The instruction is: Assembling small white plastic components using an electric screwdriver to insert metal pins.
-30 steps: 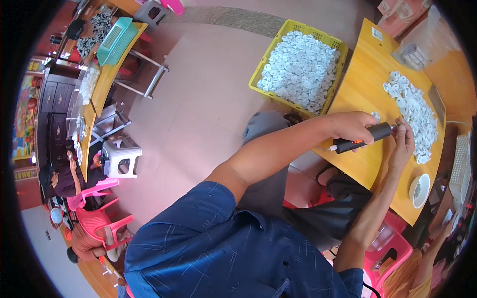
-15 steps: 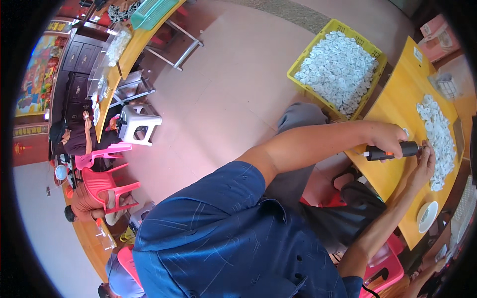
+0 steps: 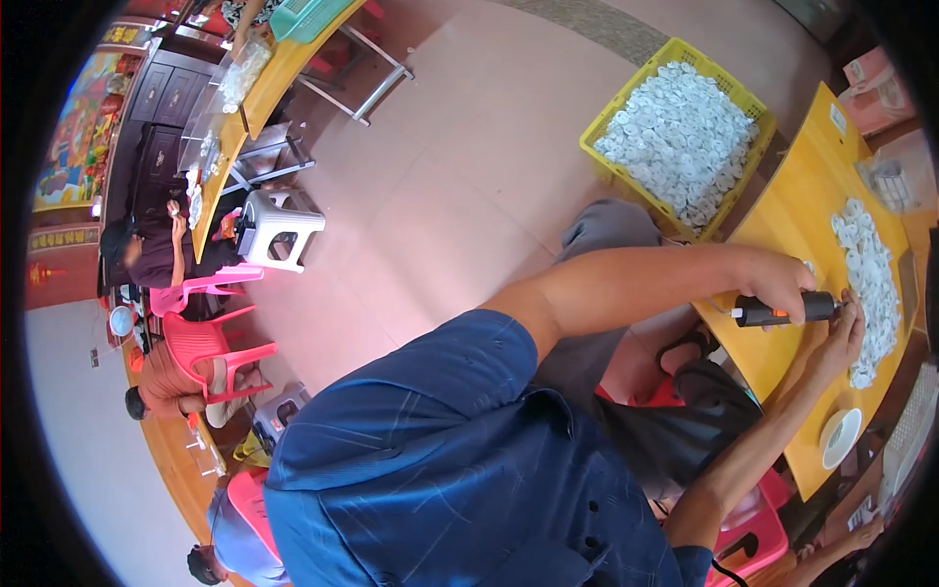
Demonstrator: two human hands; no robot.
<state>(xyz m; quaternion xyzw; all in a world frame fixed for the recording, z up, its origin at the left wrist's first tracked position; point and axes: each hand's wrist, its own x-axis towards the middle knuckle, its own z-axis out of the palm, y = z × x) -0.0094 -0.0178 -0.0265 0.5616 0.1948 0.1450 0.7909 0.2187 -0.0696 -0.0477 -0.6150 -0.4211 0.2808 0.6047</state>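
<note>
My left hand [image 3: 782, 286] is wrapped round a black electric screwdriver [image 3: 758, 311], a cylinder with an orange mark and a cord at its near end. At the tool's tip, my right hand [image 3: 847, 335] is closed, fingers pinched together. Whatever small piece it may hold is hidden by the fingers. Both hands are above a yellow wooden table [image 3: 763, 230]. Just beyond them lies a long heap of small white round parts [image 3: 871, 289]. A loose white part [image 3: 808, 265] sits beside my left hand. Nearer my right forearm stands a white bowl [image 3: 839, 438].
A yellow plastic crate [image 3: 608, 174] full of similar white parts stands beside the table. A clear bag [image 3: 885, 186] lies at the table's far side. Pink chairs [image 3: 201, 347], a white stool [image 3: 284, 230] and another long table [image 3: 256, 108] with seated people are at the left.
The whole view has shifted slightly, moving the table and crate right and down. My left hand still grips the screwdriver against my right fingers. An arm now shows at the far left table.
</note>
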